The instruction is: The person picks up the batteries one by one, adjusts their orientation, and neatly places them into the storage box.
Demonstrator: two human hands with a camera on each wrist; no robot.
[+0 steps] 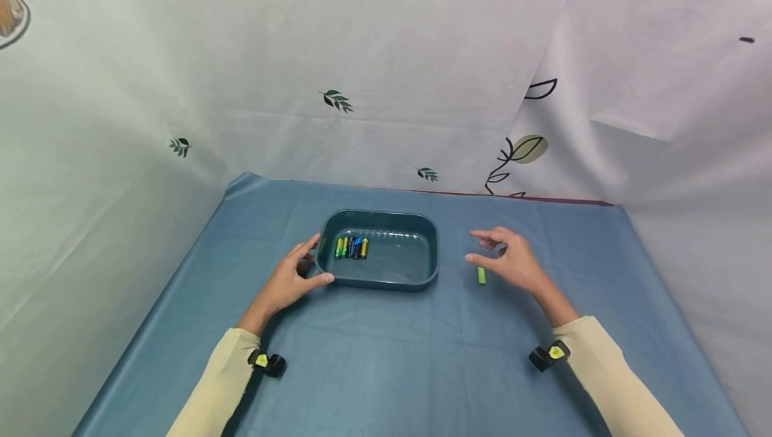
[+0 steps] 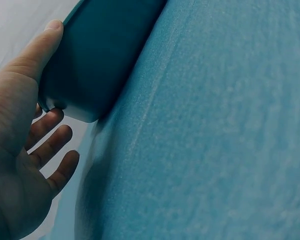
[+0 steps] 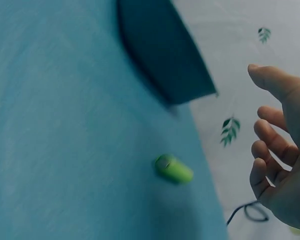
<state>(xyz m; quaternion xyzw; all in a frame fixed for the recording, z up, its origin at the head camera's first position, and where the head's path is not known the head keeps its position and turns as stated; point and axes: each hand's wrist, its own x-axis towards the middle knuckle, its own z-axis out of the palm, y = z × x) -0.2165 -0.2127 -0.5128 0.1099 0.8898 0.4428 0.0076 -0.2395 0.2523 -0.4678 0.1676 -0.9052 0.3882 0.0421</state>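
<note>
A dark teal rectangular tray (image 1: 376, 283) stands on the blue cloth. Several AA-size batteries (image 1: 352, 247) in green, blue, black and gold lie side by side at its left end. My left hand (image 1: 288, 281) holds the tray's near left corner, thumb on the front rim and fingers at the left side; the other fingers hang below the rim in the left wrist view. To the right of the tray, my right hand (image 1: 511, 259) hovers with thumb and fingers apart, holding nothing. Just below it, a light green battery (image 3: 173, 169) lies on the cloth, partly covered in the head view.
A blue cloth (image 1: 374, 363) covers the table. White curtains (image 1: 386, 55) printed with leaves hang behind it and at both sides. Each wrist carries a small black camera, one on the left wrist (image 1: 275, 365) and one on the right wrist (image 1: 540, 358).
</note>
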